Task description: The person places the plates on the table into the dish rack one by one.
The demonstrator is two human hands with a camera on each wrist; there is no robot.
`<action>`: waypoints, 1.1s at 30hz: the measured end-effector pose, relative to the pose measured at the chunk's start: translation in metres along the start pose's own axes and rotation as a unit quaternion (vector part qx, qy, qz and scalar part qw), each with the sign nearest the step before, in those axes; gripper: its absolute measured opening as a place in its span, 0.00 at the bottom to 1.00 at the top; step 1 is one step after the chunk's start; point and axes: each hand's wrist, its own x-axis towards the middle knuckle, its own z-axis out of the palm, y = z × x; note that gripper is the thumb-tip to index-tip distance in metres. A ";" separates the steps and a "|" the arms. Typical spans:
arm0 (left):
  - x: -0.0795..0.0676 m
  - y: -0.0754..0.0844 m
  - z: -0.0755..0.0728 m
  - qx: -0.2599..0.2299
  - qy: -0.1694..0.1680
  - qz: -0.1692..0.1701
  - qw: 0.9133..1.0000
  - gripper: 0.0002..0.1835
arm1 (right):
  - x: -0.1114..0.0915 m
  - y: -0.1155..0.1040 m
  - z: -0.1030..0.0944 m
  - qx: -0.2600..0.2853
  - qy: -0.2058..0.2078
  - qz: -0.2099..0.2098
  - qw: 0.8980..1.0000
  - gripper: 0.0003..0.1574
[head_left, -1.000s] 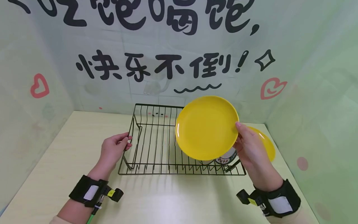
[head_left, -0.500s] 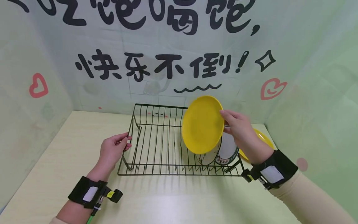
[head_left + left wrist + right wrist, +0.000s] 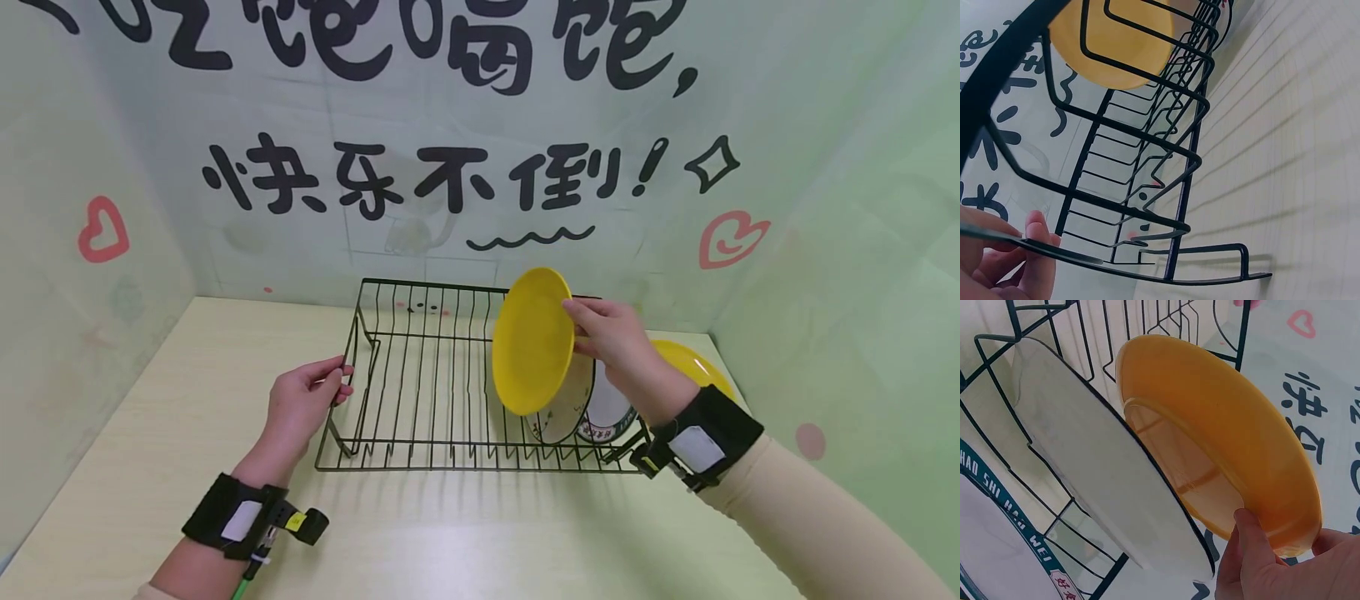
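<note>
My right hand [image 3: 618, 342] pinches a yellow plate [image 3: 531, 342] by its right edge and holds it tilted on edge over the right half of a black wire dish rack [image 3: 420, 442]. In the right wrist view the thumb and fingers clasp the rim of this plate [image 3: 1241, 431], just beside a white dark-rimmed plate [image 3: 1104, 462]. That flower-patterned plate [image 3: 564, 412] stands in the rack. Right of it is a white plate with a teal lettered rim [image 3: 611, 408]. At the rack's left end my left hand [image 3: 303, 396] grips the side wire between thumb and fingers.
A second yellow plate [image 3: 693, 367] lies at the right behind my right wrist, partly hidden. The rack stands on a pale wooden table [image 3: 450, 542]. A printed backdrop [image 3: 420, 108] rises behind it, with side walls left and right.
My right hand has moved left and turned the yellow plate from nearly face-on to edgeways, lowering it slightly and exposing the plates behind. My left hand has stayed on the rack.
</note>
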 end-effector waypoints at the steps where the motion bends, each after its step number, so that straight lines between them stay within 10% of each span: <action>1: 0.000 0.000 0.000 0.001 0.000 -0.001 1.000 0.21 | 0.001 0.001 0.002 -0.003 0.002 0.002 1.000 0.31; 33: 0.001 -0.003 0.000 -0.011 -0.006 0.004 1.000 0.21 | -0.003 0.015 0.030 -0.022 -0.024 0.011 0.999 0.23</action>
